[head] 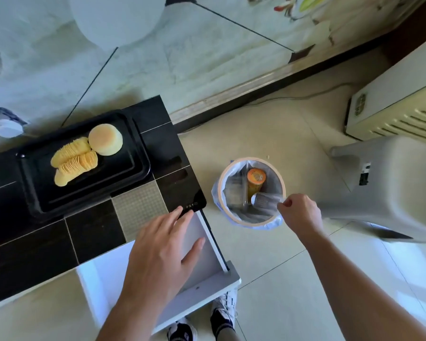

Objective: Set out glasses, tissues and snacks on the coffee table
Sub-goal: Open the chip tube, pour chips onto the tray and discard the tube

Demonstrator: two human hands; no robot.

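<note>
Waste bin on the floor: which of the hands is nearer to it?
Right. The right hand is over the waste bin's rim. The left hand is off to the bin's left, over the open drawer.

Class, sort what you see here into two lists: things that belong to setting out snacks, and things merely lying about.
Belongs to the job:
black tray
crisps
round cake

Lying about:
waste bin
orange tube inside it
grey stool
open drawer

The glossy black plastic tray (84, 190) lies on the tabletop (94, 232) of shiny black and matt grey textured tiles. At three o'clock, a thin translucent plastic bag (231, 217) lines the round bin (252, 190). The floor (268, 254) is smooth polished cream tile.
</note>
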